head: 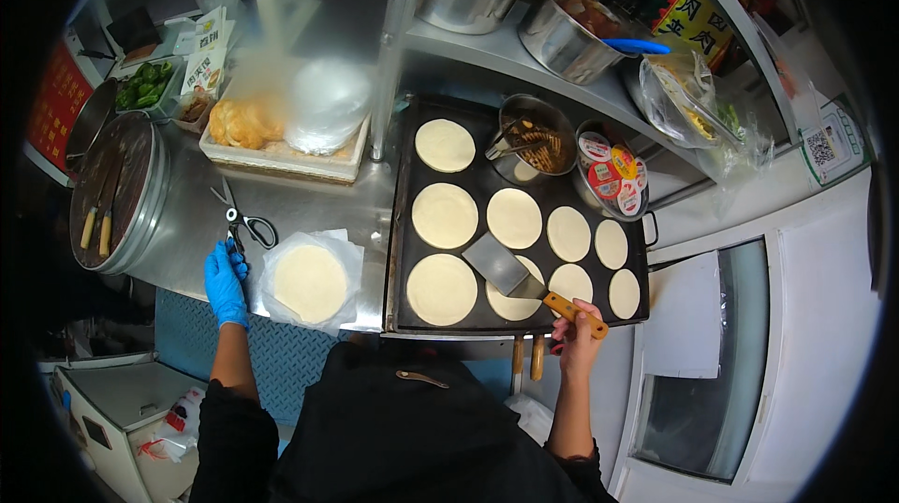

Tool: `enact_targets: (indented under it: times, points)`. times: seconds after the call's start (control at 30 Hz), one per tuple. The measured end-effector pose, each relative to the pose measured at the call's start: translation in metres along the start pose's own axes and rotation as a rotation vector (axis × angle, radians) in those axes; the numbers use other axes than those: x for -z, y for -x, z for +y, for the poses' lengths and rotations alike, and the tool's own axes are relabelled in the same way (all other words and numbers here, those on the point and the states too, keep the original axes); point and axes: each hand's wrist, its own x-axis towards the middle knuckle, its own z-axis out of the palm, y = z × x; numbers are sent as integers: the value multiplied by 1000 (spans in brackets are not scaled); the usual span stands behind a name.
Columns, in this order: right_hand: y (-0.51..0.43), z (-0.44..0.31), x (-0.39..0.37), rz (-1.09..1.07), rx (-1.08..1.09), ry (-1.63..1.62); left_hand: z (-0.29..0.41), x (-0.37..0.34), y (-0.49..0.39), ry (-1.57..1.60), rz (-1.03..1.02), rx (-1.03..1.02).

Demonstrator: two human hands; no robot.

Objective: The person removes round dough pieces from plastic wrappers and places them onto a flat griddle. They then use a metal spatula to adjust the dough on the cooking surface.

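My left hand (226, 285), in a blue glove, has its fingers curled at one handle loop of the kitchen scissors (260, 231), which lie half spread on the steel counter. Beside it a pale dough round (310, 284) rests on translucent sheets (353, 260). My bare right hand (580, 338) grips the wooden handle of a wide metal spatula (497, 266). The spatula's blade hangs over the black griddle (484, 173), partly covering one of the dough rounds (515, 298). Several more flat rounds (442, 289) lie in rows there; whether the blade touches any, I cannot tell.
A steel pot with tongs (534, 138) and a container of sealed cups (614, 176) stand at the griddle's back. Pots (565, 29) occupy the shelf above. Leftward are a white tray with fried dough (246, 123) and a round board with knives (116, 187).
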Motion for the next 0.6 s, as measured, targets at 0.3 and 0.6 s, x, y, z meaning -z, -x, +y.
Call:
enact_targets:
  times: [0.3,0.6]
  points:
    - [-32,3,9,-83,-45,48,-4,1,-4,-16,13,-7]
    - [-43,6,9,-115,-70,55,-6,2,-5,-26,14,-12]
